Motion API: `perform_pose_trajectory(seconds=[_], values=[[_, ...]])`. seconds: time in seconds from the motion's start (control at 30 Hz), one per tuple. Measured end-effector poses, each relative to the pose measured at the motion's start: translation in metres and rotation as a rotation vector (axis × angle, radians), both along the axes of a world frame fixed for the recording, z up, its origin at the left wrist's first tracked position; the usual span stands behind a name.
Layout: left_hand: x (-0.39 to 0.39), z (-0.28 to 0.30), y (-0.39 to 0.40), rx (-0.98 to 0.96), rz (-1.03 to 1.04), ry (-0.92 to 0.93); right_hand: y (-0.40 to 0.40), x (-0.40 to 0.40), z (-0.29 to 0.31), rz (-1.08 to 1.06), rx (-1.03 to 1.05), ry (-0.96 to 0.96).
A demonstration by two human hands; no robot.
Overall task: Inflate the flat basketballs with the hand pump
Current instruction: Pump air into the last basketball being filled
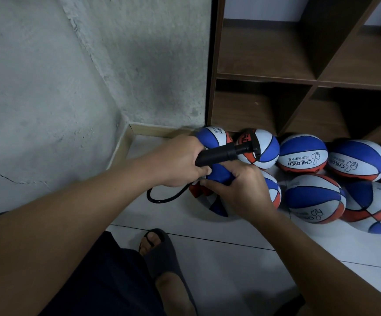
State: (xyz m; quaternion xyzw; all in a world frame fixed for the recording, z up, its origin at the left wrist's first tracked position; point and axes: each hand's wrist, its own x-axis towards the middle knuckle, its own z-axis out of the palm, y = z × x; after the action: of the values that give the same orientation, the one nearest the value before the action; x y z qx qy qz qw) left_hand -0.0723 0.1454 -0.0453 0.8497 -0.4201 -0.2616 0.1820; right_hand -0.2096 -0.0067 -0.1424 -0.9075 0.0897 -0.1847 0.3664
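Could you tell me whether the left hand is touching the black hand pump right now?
Touching. The head view shows the left hand with fingers curled round the barrel of the hand pump.

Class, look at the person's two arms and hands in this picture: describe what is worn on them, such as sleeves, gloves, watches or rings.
Both forearms are bare, with no sleeves in view. The left hand and the right hand wear no gloves. No watch or bracelet shows on either wrist, and no ring is visible on the fingers that show.

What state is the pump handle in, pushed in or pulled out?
Nearly pushed in: on the pump held by the left hand, only a short stub of rod shows between barrel and T-handle.
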Motion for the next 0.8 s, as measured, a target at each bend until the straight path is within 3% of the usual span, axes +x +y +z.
perform_pose_trajectory(seconds=[0.27, 0.4, 0.53, 0.67, 0.8], values=[[0.009, -0.012, -0.001, 0.05, -0.039, 0.002, 0.004, 0.002, -0.007, -0.016, 0.07, 0.034], [0.011, -0.027, 0.005, 0.141, -0.022, 0.002, 0.002, -0.003, -0.032, -0.017, 0.106, 0.18], [0.01, -0.037, 0.011, 0.1, 0.054, 0.043, -0.003, -0.014, -0.07, -0.031, 0.091, 0.309], [-0.001, -0.054, 0.012, 0.198, 0.014, -0.132, 0.004, -0.022, -0.093, 0.039, 0.103, 0.493], [-0.005, -0.069, 0.015, 0.387, -0.062, -0.244, 0.015, -0.036, -0.115, 0.145, 0.013, 0.557]])
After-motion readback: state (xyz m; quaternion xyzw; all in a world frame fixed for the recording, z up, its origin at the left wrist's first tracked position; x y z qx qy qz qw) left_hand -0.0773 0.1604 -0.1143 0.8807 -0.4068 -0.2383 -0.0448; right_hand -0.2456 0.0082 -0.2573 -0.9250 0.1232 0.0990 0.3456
